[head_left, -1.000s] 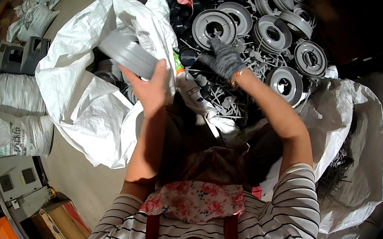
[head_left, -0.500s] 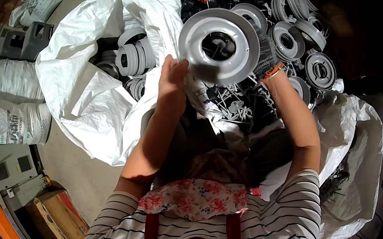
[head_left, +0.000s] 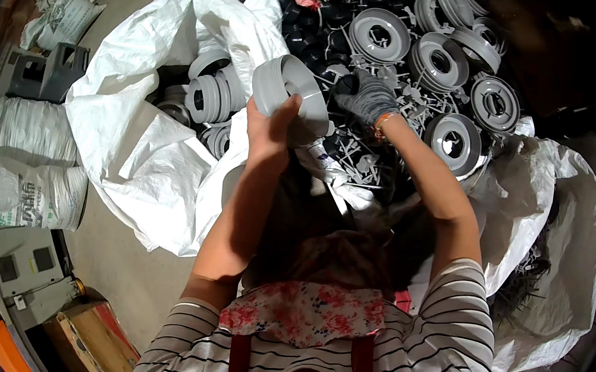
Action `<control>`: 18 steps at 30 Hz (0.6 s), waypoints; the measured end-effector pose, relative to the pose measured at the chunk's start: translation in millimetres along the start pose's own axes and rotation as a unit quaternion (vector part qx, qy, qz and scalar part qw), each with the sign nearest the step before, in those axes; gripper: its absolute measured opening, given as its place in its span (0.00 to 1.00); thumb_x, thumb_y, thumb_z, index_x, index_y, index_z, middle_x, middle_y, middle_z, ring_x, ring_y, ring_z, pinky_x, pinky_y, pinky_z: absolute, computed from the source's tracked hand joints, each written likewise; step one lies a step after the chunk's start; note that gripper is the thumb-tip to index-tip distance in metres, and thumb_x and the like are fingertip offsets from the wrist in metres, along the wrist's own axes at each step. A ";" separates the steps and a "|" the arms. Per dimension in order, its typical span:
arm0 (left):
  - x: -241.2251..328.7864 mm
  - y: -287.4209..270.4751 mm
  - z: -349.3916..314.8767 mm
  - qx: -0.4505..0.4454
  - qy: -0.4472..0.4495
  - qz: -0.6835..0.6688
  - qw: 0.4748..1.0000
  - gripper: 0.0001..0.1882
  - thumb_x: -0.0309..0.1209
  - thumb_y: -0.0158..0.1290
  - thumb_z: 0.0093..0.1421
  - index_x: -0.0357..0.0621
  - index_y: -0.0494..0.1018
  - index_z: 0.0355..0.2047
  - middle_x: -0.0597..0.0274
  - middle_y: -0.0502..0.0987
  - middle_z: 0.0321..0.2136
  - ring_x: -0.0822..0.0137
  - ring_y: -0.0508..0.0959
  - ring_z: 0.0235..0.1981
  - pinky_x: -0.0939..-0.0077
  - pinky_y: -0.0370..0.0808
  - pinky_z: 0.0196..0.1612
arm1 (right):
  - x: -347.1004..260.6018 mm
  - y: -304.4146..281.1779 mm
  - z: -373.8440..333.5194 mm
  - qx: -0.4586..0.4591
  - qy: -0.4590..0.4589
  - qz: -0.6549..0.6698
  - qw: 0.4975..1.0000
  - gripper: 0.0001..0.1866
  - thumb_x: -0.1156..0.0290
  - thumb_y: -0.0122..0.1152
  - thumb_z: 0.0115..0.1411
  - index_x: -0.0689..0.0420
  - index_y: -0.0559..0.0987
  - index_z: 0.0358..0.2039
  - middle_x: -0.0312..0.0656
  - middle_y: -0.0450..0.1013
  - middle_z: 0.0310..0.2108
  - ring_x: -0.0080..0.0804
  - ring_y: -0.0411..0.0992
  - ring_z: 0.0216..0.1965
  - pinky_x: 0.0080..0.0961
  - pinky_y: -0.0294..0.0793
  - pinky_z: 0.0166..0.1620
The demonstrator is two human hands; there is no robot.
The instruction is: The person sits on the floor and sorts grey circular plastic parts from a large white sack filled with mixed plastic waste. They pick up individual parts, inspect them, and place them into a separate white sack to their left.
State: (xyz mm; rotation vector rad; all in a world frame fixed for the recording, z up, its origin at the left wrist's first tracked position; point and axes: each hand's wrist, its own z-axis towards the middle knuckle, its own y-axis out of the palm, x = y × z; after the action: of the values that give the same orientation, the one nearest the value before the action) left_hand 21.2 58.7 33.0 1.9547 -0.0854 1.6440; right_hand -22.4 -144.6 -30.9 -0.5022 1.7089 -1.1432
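My left hand (head_left: 271, 129) grips a deep, round grey plastic housing (head_left: 271, 87) by its lower rim, thumb over the edge. The housing is tilted on its side, its hollow turned right, just beyond the white sack on the left. My right hand (head_left: 369, 100), in a dark grey glove, is over the heap of parts with fingers bent round a small black plastic piece (head_left: 347, 85); the fingertips are partly hidden. Close by lie a grey housing (head_left: 361, 36) with a ring-shaped centre, thin grey plastic sprues (head_left: 364, 166) and black round pieces (head_left: 297, 41).
An open white woven sack (head_left: 136, 144) on the left holds several grey housings (head_left: 208, 101). More grey housings (head_left: 454, 144) rest on the heap's right side. Another white sack (head_left: 563, 270), with thin scraps inside, stands at the right. A cardboard box (head_left: 97, 340) is at lower left.
The grey housing has swung from facing up to lying on its side, lower and left, in my left hand. My right hand has left its far edge and moved left over the heap.
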 end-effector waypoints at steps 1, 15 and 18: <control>2.6 6.8 -4.6 0.001 -0.002 0.002 1.000 0.17 0.34 0.56 0.52 0.35 0.71 0.39 0.61 0.74 0.30 0.70 0.73 0.33 0.76 0.69 0.39 | 5.0 -5.5 -8.1 0.066 -0.055 0.041 0.995 0.40 0.49 0.66 0.41 0.64 0.69 0.50 0.56 0.71 0.45 0.49 0.70 0.47 0.34 0.69 0.51; -0.4 10.9 -18.5 -0.160 -0.182 -0.011 0.970 0.13 0.30 0.49 0.60 0.31 0.69 0.41 0.61 0.75 0.33 0.71 0.76 0.34 0.76 0.75 0.39 | -27.7 -41.7 -67.3 0.051 -0.371 -0.079 0.924 0.29 0.52 0.58 0.50 0.67 0.71 0.41 0.58 0.70 0.39 0.54 0.70 0.41 0.41 0.68 0.48; -1.4 2.6 -14.4 -0.163 -0.200 -0.018 0.966 0.14 0.31 0.50 0.60 0.32 0.69 0.42 0.61 0.75 0.33 0.71 0.76 0.32 0.77 0.76 0.37 | -36.2 -48.2 -74.4 0.068 -0.388 -0.047 0.918 0.19 0.58 0.56 0.50 0.64 0.74 0.32 0.56 0.71 0.31 0.51 0.71 0.36 0.40 0.69 0.43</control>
State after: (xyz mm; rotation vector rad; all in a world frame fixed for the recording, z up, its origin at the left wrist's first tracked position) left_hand 7.1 62.7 33.7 1.9813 -0.4453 1.1059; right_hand -80.8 -105.8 34.4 -0.8251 0.9159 -0.9361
